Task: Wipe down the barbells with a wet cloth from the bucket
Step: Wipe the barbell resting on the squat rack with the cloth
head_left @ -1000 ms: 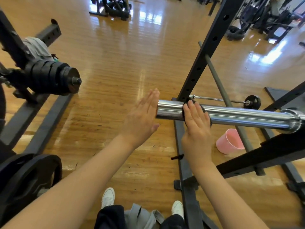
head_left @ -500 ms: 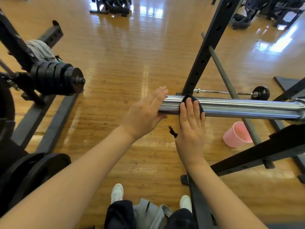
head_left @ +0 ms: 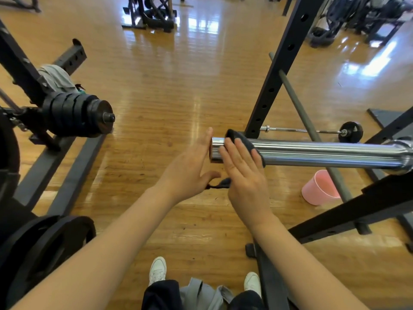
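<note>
A chrome barbell sleeve (head_left: pixel 324 153) juts out to the left from the black rack. A dark cloth (head_left: pixel 237 136) is draped over the sleeve near its end, and a corner of it hangs below. My right hand (head_left: pixel 244 173) lies flat on the cloth with straight fingers, pressing it onto the sleeve. My left hand (head_left: pixel 190 166) is held flat against the sleeve's end face, fingers straight. The pink bucket (head_left: pixel 319 189) stands on the floor under the bar, to the right.
A black rack upright (head_left: pixel 277 70) rises just behind the sleeve. A second loaded bar end with black plates (head_left: pixel 78 115) sticks out at the left, with a grey rag (head_left: pixel 55 79) over it. A small barbell (head_left: pixel 312 130) lies on the wooden floor beyond.
My right hand has slid the cloth leftwards along the sleeve to its end. My left hand stays flat at the end face.
</note>
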Demonstrator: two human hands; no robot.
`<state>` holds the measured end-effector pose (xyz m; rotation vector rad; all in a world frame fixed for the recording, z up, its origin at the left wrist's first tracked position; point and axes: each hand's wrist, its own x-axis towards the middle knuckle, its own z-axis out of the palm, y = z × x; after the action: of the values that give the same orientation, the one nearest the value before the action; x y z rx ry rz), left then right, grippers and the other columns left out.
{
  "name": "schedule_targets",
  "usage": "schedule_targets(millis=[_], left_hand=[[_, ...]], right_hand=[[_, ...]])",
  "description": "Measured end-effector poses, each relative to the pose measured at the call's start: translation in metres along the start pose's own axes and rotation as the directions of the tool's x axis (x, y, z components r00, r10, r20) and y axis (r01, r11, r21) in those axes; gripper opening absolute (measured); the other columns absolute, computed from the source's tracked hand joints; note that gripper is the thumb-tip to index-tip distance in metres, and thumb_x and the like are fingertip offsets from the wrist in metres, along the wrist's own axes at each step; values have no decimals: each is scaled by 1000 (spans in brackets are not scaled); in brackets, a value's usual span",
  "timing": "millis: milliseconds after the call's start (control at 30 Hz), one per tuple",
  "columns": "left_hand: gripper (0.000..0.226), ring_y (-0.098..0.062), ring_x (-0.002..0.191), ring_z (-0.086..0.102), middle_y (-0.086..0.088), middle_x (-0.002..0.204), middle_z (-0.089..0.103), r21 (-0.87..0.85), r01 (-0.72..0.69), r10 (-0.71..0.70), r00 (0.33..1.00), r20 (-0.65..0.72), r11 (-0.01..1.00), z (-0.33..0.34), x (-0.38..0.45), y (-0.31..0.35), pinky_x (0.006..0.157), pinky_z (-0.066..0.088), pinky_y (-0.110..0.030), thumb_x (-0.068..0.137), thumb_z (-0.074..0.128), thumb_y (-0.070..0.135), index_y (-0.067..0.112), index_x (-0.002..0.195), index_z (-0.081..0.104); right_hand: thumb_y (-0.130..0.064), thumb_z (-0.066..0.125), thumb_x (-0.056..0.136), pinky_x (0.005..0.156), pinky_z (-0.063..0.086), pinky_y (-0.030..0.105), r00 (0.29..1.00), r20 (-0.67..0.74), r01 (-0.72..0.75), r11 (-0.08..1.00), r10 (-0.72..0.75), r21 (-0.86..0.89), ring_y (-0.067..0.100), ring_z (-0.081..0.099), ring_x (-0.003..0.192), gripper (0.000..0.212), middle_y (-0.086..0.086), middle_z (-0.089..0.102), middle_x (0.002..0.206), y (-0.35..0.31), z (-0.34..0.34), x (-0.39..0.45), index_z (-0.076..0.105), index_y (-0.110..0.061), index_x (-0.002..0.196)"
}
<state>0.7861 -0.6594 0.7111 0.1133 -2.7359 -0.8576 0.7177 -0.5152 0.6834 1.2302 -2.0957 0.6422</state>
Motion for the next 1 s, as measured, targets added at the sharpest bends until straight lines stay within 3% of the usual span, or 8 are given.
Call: schedule_targets(millis=[67, 133, 333, 533, 733, 800, 933, 1000], left_hand=[[81, -15, 139, 23, -13, 153, 26, 214, -67, 85, 994, -75, 974, 2, -8, -7, 113, 23, -27, 88, 60, 34, 0, 148, 17], [77, -23, 136, 33, -18, 148, 35, 284, -65, 94, 992, -90, 957, 5, -12, -12, 112, 25, -30, 87, 50, 41, -7, 143, 27], [69, -19, 139, 27, -14, 151, 31, 223, -38, 70, 988, -135, 974, 13, -12, -16, 111, 32, -38, 87, 42, 36, 0, 145, 28], [65, -25, 138, 33, -16, 150, 33, 114, 71, -43, 972, -231, 991, 10, -16, -21, 110, 31, -36, 88, 50, 19, -1, 145, 27], [67, -15, 138, 29, -9, 151, 32, -27, 60, -65, 964, -259, 998, 16, -10, -7, 109, 18, -9, 85, 54, -6, 4, 145, 29], [71, -14, 138, 28, -8, 151, 32, -29, 66, -71, 970, -233, 997, 17, -11, -5, 111, 24, -18, 81, 52, -10, 6, 146, 28], [70, -27, 139, 28, -20, 149, 31, 257, -15, 87, 958, -273, 966, 21, -8, 0, 114, 23, -33, 79, 44, 9, -3, 145, 24], [82, -31, 137, 24, -25, 148, 30, 433, -63, 184, 952, -244, 899, 26, -3, 3, 113, 14, -34, 75, 61, 20, -2, 144, 21]], right_hand=[[10, 44, 83, 116, 15, 40, 996, -33, -86, 996, 85, -17, 21, 28, 137, 57, 10, 38, 142, 12, -6, -7, 37, -6, 137], [10, 41, 83, 116, 13, 42, 988, -55, -144, 989, 143, -17, 23, 27, 137, 57, 13, 38, 143, 2, -4, -5, 36, -4, 137], [4, 38, 83, 117, 12, 37, 995, 91, 42, 996, -49, 81, 22, 25, 139, 58, 8, 33, 147, -20, 4, 11, 31, -8, 140], [16, 47, 78, 117, 13, 37, 995, -20, -93, 994, 94, 58, 22, 26, 137, 62, 11, 35, 143, 5, -9, -1, 36, -3, 136], [-1, 33, 89, 114, 16, 38, 993, 92, 68, 997, -70, 30, 28, 36, 133, 47, 17, 46, 140, -29, 5, 19, 49, 0, 132], [2, 31, 87, 114, 17, 38, 991, 108, 80, 997, -80, -1, 25, 33, 135, 50, 14, 43, 142, -16, -1, 13, 45, -2, 135], [9, 39, 83, 118, 9, 35, 991, 15, -128, 988, 130, -84, 19, 20, 140, 59, 11, 33, 146, 38, -21, -12, 32, -4, 140], [10, 38, 83, 118, 8, 34, 959, -51, -282, 952, 278, -119, 21, 23, 139, 58, 16, 37, 144, 68, -36, -23, 35, -1, 140]])
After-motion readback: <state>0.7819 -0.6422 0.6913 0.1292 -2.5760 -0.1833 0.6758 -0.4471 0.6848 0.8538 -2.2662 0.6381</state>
